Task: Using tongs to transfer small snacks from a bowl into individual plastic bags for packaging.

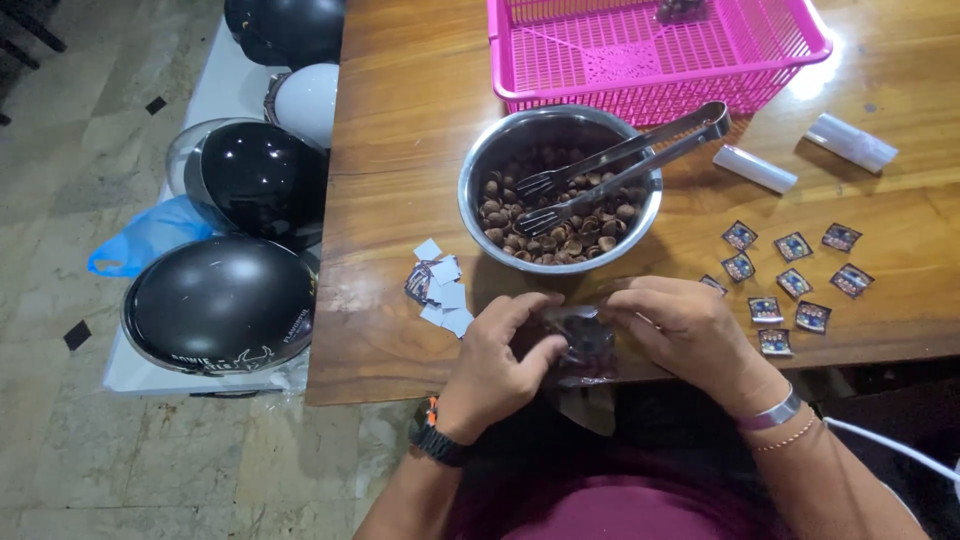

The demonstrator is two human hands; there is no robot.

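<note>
Hands: left hand (500, 360) and right hand (678, 330) meet at near edge of counter (400, 150), both closed around a small clear plastic bag (585, 345) with dark contents
Left hand: fingers curled, thumb and fingertips pinching bag's left side; dark watch with orange accent on wrist
Right hand: fingers bent over bag's right top edge, gripping it; silver band and thin bead bracelet on wrist
Bag: held between both hands just over counter's front edge, lower part hanging past the edge; contents too dark to tell
Bowl: steel bowl (560, 188) just beyond the hands, part full of small brown round pieces, look like nuts or shells
Tongs: metal tongs (625, 165) resting across bowl rim, fork-like tips inside bowl, handle pointing up right
Basket: pink plastic basket (650, 50) behind bowl, touching or nearly touching it, mostly bare inside
Paper slips: small pile of white and dark slips (440, 290) left of the hands, near bowl
Labels: small dark square printed labels (795, 285) spread loosely right of the hands, apart from each other
Rolls: two clear plastic rolls (755, 168) (852, 142) on counter right of basket
Floor side: black helmets (220, 305) and one white helmet (305, 100) on low white surface left of counter; blue plastic bag (145, 238) beside them
</note>
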